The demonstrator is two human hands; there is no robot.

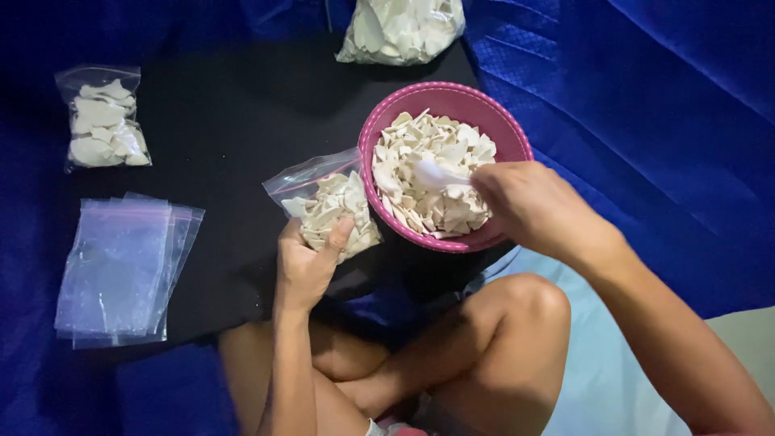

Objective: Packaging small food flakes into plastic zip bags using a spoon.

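From the head camera, the left hand (307, 262) at the centre of the frame grips a small clear bag (327, 206) partly filled with pale chips, its mouth touching the pink bowl (517, 133). The right hand (529, 206), right of centre, is closed around a white spoon (432, 173) resting in the bowl's chips. A filled bag (101, 121) lies at upper left, a stack of empty bags (121, 266) at left, a large bag (404, 28) at top.
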